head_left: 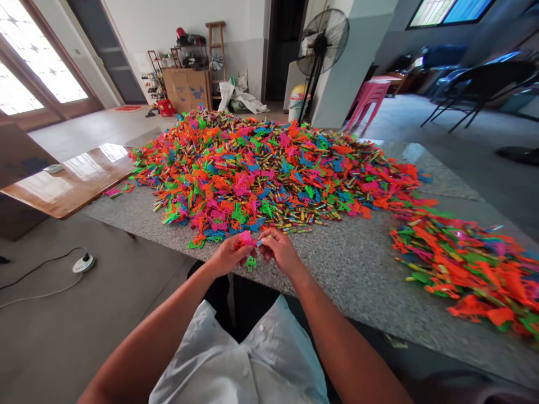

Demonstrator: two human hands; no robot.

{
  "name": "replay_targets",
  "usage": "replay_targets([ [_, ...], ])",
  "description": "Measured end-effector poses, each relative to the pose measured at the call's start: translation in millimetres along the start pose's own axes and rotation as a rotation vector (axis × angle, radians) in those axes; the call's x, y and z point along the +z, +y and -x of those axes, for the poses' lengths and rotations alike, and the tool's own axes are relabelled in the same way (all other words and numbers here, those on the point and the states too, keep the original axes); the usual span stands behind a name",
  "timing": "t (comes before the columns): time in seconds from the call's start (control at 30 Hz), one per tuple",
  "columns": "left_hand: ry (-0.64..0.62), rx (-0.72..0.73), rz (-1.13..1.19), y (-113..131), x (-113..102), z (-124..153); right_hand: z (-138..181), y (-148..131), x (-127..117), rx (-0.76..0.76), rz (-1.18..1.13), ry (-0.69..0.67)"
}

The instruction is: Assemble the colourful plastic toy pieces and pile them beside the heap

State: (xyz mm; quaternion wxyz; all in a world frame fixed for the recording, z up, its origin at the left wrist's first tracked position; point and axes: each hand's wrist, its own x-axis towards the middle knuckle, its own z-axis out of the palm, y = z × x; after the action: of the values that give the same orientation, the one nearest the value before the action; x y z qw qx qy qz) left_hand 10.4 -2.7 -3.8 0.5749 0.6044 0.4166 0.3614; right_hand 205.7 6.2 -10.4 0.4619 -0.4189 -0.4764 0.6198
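Note:
Both hands meet at the near edge of the grey speckled table. My left hand (228, 255) is closed on a pink plastic cut-out piece (246, 238), with a bit of orange beside it. In the fingertips of my right hand (279, 252) is a small printed stick (260, 242), its end against the pink piece; whether the two are joined I cannot tell. A green plastic piece (251, 263) shows just below the hands. Right in front of them spreads a large heap of orange, pink, green and blue plastic pieces (240, 185) mixed with short printed sticks (295, 216).
A second pile (471, 264) of pieces and sticks lies on the stone tabletop (337, 258) to the right. A wooden board (80, 174) adjoins on the left. Beyond stand a fan (322, 45), pink stools (370, 98) and a cardboard box (187, 90). A power strip (83, 264) lies on the floor.

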Motion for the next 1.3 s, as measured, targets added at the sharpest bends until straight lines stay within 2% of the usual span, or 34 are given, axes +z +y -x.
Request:
replay_targets([
  [0.2,-0.165,0.008,-0.086,0,-9,-1,6,-7,-7,-0.051,0.165,-0.084],
  [0.37,-0.269,-0.029,-0.087,1,-3,-4,14,-5,-5,-0.088,0.194,-0.071],
  [0.47,-0.241,-0.062,-0.16,-7,2,-7,15,0,-9,-0.022,0.208,-0.054],
  [0.57,-0.068,-0.071,-0.312,-19,-9,-8,15,2,-45,0.138,0.288,0.011],
  [0.63,0.115,-0.087,-0.459,-24,-31,-5,17,-3,-92,0.217,0.346,0.192],
  [0.67,0.214,-0.097,-0.575,-26,-45,-2,20,-8,-120,0.224,0.381,0.341],
  [0.7,0.321,-0.109,-0.709,-27,-60,3,22,-14,-148,0.194,0.41,0.551],
  [0.73,0.408,-0.131,-0.835,-29,-75,8,25,-21,-174,0.096,0.399,0.795],
  [0.77,0.465,-0.149,-0.928,-31,-88,13,26,-27,-197,-0.04,0.325,0.98],
  [0.83,0.503,-0.156,-1.05,-37,-109,22,25,-35,-223,-0.182,0.197,1.139],
  [0.87,0.489,-0.154,-1.086,-41,-115,26,23,-36,-225,-0.22,0.119,1.149],
  [0.93,0.437,-0.142,-1.134,-48,-119,28,14,-28,-206,-0.199,0.036,1.056],
  [1.03,0.385,-0.104,-1.186,-54,-110,20,-5,1,-142,-0.06,0.185,0.705],
  [1.1,0.362,-0.082,-1.204,-54,-102,11,-18,22,-92,-0.028,0.399,0.445],
  [1.17,0.341,-0.075,-1.199,-52,-93,1,-30,37,-48,-0.1,0.667,0.232],
  [1.23,0.344,-0.077,-1.184,-50,-86,-6,-42,42,-14,-0.198,0.931,0.067],
  [1.3,0.36,-0.059,-1.147,-51,-81,-12,-52,40,9,-0.208,1.172,-0.047],
])
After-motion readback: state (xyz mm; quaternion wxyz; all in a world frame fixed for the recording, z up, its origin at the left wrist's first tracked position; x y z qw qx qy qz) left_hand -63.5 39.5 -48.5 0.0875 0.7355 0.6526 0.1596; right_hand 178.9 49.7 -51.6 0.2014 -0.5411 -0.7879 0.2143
